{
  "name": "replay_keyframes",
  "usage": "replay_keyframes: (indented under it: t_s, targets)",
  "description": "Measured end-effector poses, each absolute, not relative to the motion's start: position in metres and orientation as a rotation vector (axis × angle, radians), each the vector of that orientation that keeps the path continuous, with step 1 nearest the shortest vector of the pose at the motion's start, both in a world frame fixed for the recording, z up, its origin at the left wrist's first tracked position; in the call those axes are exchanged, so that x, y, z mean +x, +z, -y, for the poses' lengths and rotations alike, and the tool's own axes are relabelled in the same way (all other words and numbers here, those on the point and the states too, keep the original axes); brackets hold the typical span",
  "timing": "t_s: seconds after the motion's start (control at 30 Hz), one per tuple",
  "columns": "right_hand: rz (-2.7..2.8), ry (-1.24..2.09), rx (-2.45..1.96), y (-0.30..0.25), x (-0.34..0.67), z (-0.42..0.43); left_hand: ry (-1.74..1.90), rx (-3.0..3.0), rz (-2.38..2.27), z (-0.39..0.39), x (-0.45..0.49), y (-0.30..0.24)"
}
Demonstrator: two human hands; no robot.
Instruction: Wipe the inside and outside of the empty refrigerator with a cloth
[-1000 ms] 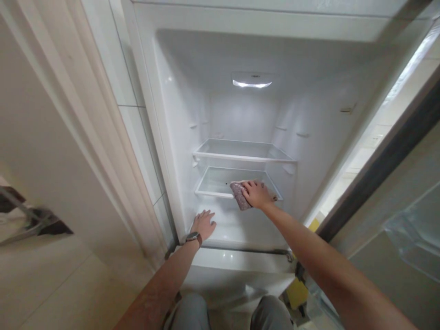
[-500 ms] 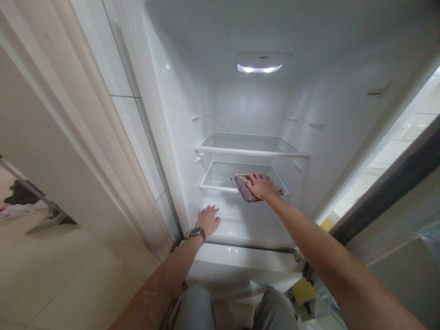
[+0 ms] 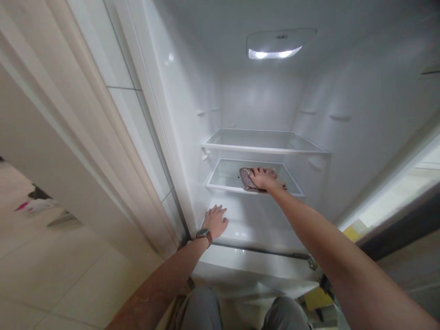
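Note:
My right hand (image 3: 263, 178) presses on a folded brown cloth (image 3: 246, 178), its fingers spread over the top. The cloth lies on the lower glass shelf (image 3: 225, 170) inside a fridge, and part of it is hidden under the hand. A small dark speck (image 3: 238, 177) shows on the glass just left of the cloth. Lower down, my left hand (image 3: 216, 221) rests with fingers apart near the left wall, on the white fridge floor (image 3: 247, 220). It holds nothing, and a watch (image 3: 204, 235) is on that wrist.
Above is an upper glass shelf (image 3: 257, 137), with a lit lamp (image 3: 275, 52) in the ceiling. Shelf supports (image 3: 340, 118) stick out from the side walls. A wooden door frame (image 3: 113, 151) stands at left. Something yellow (image 3: 318, 299) sits low at right.
My right hand has moved the cloth back and slightly up, from the shelf's front edge onto the glass. The view has shifted a little; my left hand stays in place.

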State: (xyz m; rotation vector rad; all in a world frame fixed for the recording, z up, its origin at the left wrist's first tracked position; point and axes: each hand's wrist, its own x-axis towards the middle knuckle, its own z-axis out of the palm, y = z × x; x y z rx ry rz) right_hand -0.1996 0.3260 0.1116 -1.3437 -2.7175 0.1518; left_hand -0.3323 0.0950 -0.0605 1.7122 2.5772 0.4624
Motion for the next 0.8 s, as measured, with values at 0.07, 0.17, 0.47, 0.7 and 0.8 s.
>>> replay_keyframes:
  t_s: [0.07, 0.17, 0.47, 0.7, 0.8]
  targets:
    - [2.704, 0.151, -1.367, 0.110, -0.217, -0.335, 0.471, 1.718, -2.577, -0.094, -0.332, -0.060]
    - [2.696, 0.144, -1.400, 0.107, -0.247, -0.350, 0.486, 1.716, -2.571, -0.093, -0.331, -0.060]
    - [2.660, 0.209, -1.457, 0.105, -0.351, -0.375, 0.540, 1.727, -2.522, -0.090, -0.329, -0.056]
    - [2.697, 0.268, -1.411, 0.104, -0.409, -0.350, 0.542, 1.728, -2.498, -0.087, -0.331, -0.053]
    - [2.716, 0.291, -1.359, 0.107, -0.404, -0.347, 0.545, 1.723, -2.510, -0.087, -0.331, -0.053]
